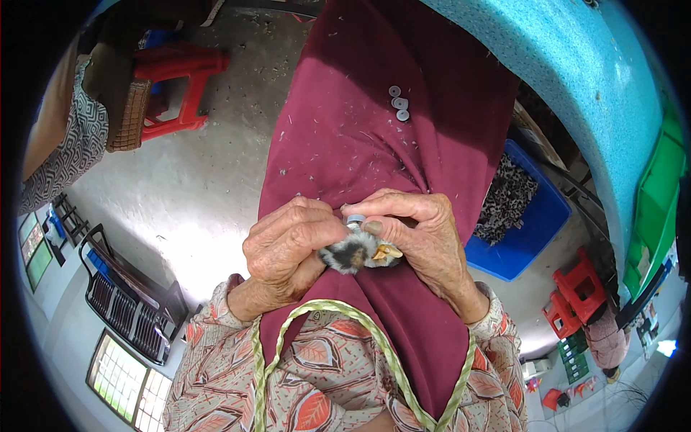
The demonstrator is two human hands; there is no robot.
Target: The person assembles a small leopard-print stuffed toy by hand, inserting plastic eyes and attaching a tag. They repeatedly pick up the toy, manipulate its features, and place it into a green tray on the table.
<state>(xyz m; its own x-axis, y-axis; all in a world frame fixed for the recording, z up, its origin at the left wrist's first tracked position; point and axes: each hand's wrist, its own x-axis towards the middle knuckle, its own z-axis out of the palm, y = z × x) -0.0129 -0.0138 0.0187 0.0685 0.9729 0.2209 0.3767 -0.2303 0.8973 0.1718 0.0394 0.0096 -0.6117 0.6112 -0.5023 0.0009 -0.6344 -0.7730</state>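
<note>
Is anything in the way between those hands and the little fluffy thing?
No, nothing visible is in the way. The left hand and right hand both touch the fluffy thing, over the maroon cloth.

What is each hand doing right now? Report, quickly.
Left hand: closed, holding the fluffy black-and-white piece.
Right hand: closed, holding the same piece, fingers at its small grey disc.
</note>
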